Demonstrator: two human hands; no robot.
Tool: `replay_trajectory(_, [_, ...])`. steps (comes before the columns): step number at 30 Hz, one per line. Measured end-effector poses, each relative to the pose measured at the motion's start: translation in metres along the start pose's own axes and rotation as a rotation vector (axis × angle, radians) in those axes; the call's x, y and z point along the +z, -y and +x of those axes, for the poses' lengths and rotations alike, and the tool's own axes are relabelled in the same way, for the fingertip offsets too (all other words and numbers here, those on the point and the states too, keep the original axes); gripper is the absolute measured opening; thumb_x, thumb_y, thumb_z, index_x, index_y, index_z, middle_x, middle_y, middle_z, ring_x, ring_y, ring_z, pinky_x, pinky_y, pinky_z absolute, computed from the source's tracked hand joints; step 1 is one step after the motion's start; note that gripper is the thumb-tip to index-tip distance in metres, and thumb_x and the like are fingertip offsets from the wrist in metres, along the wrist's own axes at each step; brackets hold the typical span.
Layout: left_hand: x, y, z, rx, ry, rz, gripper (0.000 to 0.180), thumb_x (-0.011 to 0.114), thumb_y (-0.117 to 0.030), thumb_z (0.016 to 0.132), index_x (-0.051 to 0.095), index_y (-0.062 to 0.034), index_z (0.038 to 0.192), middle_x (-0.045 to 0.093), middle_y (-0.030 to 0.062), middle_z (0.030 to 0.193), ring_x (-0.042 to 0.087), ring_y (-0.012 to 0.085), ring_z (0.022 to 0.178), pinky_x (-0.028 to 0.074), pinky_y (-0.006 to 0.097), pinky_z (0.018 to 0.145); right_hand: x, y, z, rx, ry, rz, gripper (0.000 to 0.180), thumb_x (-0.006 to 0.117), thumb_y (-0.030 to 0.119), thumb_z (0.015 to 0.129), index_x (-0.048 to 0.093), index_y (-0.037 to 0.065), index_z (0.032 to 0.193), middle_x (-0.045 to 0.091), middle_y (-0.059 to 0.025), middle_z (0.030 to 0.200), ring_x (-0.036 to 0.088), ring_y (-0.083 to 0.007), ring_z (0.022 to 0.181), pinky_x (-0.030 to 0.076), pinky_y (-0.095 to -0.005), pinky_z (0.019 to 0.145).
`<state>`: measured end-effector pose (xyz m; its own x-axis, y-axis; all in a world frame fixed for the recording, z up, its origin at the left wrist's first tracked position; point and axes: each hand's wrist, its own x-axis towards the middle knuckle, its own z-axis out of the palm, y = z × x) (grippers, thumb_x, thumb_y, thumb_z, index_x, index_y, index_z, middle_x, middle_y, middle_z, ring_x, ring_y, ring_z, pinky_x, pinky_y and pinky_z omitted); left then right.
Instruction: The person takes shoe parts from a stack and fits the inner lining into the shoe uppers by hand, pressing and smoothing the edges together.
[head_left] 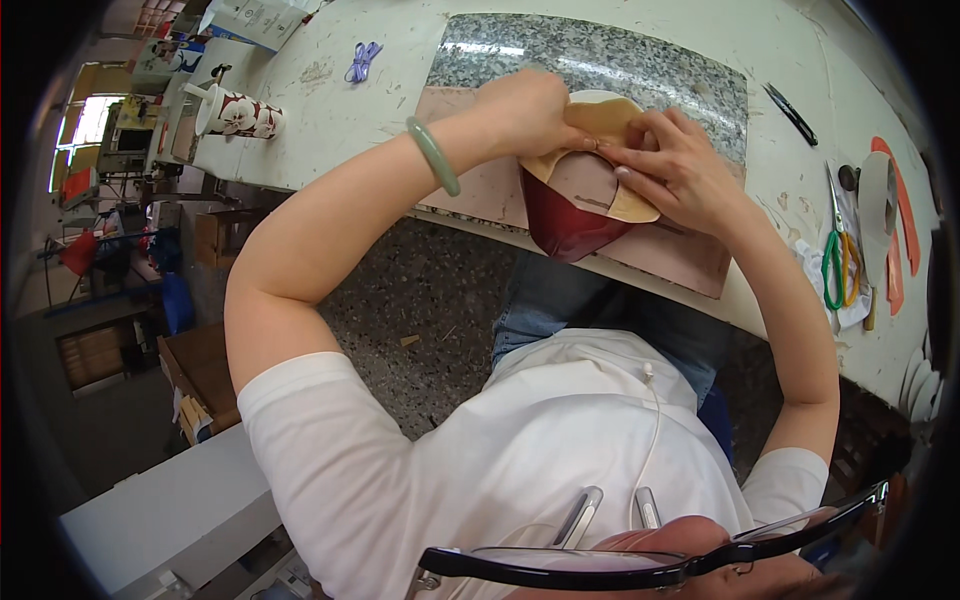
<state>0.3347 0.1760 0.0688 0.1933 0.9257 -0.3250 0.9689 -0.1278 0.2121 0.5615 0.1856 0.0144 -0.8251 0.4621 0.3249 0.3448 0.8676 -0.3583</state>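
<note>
A dark red leather shoe upper (pixel 572 222) with a tan lining rests near the front edge of the worktable, its rounded end toward me. My left hand (pixel 527 112) is closed on the upper's tan edge, the thumb pressing at the middle. From the other side my right hand (pixel 675 168) pinches the same edge, fingers bent and fingertips almost meeting the left thumb. Between and below the hands, the upper's opening shows a pinkish surface. A white round piece partly shows behind the tan lining. Whether anything small sits between the fingertips is hidden.
Under the work lie a pinkish board (pixel 480 196) and a speckled stone slab (pixel 600 55). To the right are a black pen-like tool (pixel 792 115), green-and-orange-handled scissors (pixel 833 268) and orange strips (pixel 905 215). A patterned cup (pixel 240 114) and purple cord (pixel 363 62) stand left.
</note>
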Motion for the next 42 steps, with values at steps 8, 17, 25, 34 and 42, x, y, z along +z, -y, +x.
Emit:
replay_trajectory(8, [0.004,0.019,-0.031,0.15,0.072,-0.145,0.03,0.071,-0.028,0.075,0.07,-0.0032,0.092,0.069,0.0141,0.08,0.067,0.029,0.077,0.052,0.036,0.069,-0.017,0.022,0.011,0.22,0.04,-0.294,0.04,0.067,0.031,0.083,0.063,0.014,0.12,0.053,-0.0052,0.095,0.051,-0.0237,0.096,0.041,-0.0365,0.082])
replay_trajectory(17, [0.009,0.004,-0.035,0.404,-0.021,0.05,0.017,0.069,-0.023,0.081,0.069,-0.0094,0.092,0.067,0.0082,0.082,0.063,0.0261,0.082,0.04,0.04,0.082,0.02,0.039,0.006,0.252,-0.142,0.027,0.027,0.074,0.019,0.07,0.064,0.007,0.092,0.062,-0.0091,0.085,0.057,-0.0292,0.091,0.046,-0.0393,0.08])
replay_trajectory(25, [0.002,0.015,-0.021,0.237,0.136,-0.151,0.029,0.074,-0.028,0.079,0.068,-0.0012,0.086,0.066,0.014,0.074,0.064,0.0298,0.07,0.049,0.038,0.064,0.012,0.038,0.024,0.353,-0.045,0.029,0.023,0.066,0.028,0.08,0.067,0.006,0.084,0.065,-0.0129,0.075,0.06,-0.031,0.08,0.048,-0.0421,0.073])
replay_trajectory(34, [0.001,0.009,-0.02,0.117,0.173,-0.13,0.034,0.077,-0.033,0.075,0.068,-0.0019,0.086,0.067,0.0154,0.075,0.064,0.0295,0.071,0.049,0.039,0.066,0.007,0.049,0.034,0.455,0.189,-0.105,0.027,0.065,0.033,0.083,0.066,0.006,0.089,0.066,-0.0118,0.084,0.062,-0.028,0.089,0.047,-0.0406,0.077])
replay_trajectory(42, [0.016,0.023,-0.026,0.138,0.029,-0.161,0.04,0.079,-0.038,0.074,0.066,-0.0024,0.086,0.066,0.0133,0.075,0.063,0.0259,0.072,0.048,0.036,0.064,0.02,0.017,0.016,0.15,-0.334,-0.343,0.032,0.064,0.018,0.083,0.059,0.004,0.111,0.058,-0.0071,0.11,0.052,-0.0248,0.107,0.041,-0.0393,0.09])
